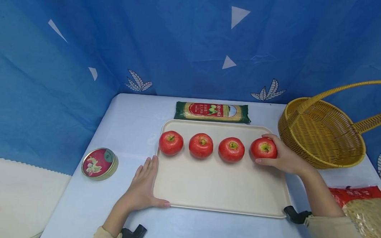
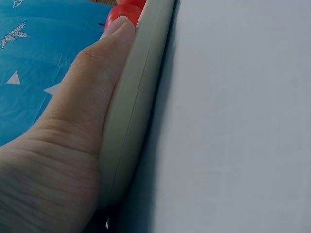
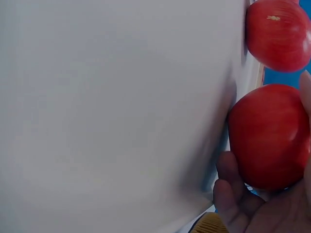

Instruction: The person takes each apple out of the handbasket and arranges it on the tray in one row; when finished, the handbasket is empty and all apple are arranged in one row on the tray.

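Note:
Red apples stand in a row along the far side of a cream tray (image 1: 219, 192). My right hand (image 1: 287, 156) grips the rightmost apple (image 1: 262, 147), thumb on its near side and fingers around its far side. In the right wrist view that apple (image 3: 269, 138) sits between my fingers and thumb, with a neighbouring apple (image 3: 279, 34) beyond it. My left hand (image 1: 143, 188) rests at the tray's near left corner, fingers straight along its left edge and thumb against its front edge. The leftmost apple (image 1: 171, 143) lies just beyond those fingertips.
A yellow wicker basket (image 1: 322, 133) with a tall handle stands at the back right. Behind the tray lies a spaghetti packet (image 1: 211, 112). To the left is a round tin (image 1: 99, 164); a red noodle bag (image 1: 366, 214) lies by my right forearm. Blue curtains border the table.

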`<state>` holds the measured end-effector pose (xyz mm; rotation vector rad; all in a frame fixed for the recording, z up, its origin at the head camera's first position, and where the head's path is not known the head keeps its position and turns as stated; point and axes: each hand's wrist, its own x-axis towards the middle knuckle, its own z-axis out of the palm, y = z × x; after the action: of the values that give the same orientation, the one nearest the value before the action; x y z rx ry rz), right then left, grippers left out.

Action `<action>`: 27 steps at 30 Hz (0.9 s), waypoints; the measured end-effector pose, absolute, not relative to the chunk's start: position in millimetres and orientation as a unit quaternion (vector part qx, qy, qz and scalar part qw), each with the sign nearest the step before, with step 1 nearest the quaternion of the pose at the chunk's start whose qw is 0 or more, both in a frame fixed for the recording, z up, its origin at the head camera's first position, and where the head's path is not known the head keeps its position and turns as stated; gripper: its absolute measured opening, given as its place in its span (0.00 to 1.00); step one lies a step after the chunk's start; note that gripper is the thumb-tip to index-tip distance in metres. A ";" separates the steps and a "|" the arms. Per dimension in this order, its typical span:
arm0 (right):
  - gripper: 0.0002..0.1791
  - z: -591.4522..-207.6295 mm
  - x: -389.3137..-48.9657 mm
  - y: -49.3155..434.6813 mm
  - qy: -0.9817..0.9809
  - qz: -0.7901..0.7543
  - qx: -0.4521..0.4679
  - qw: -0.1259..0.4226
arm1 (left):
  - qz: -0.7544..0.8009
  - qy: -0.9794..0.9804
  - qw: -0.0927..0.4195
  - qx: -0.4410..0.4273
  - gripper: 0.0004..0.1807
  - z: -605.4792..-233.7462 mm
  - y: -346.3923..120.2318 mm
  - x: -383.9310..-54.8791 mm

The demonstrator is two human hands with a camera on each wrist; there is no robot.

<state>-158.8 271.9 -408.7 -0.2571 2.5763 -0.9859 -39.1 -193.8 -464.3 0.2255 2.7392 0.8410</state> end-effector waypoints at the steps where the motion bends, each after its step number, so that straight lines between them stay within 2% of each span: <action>1: 0.55 -409.4 -158.8 273.2 0.914 -0.349 -0.090 0.188 | 0.290 0.945 0.133 0.078 0.86 -464.3 -193.8 -39.1; 9: 0.56 -413.4 -156.3 275.3 0.909 -0.344 -0.076 0.220 | 0.293 0.944 0.130 0.078 0.86 -465.6 -194.1 -39.0; 22: 0.53 -413.7 -157.5 275.9 0.913 -0.345 -0.081 0.203 | 0.296 0.942 0.140 0.072 0.85 -468.3 -193.6 -40.2; 27: 0.57 -411.9 -156.8 275.6 0.918 -0.335 -0.087 0.195 | 0.298 0.941 0.141 0.072 0.85 -468.4 -193.9 -40.0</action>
<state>-156.8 275.6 -411.9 -0.2452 2.5718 -0.9390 -40.0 -193.9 -468.4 0.2087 2.7187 0.8598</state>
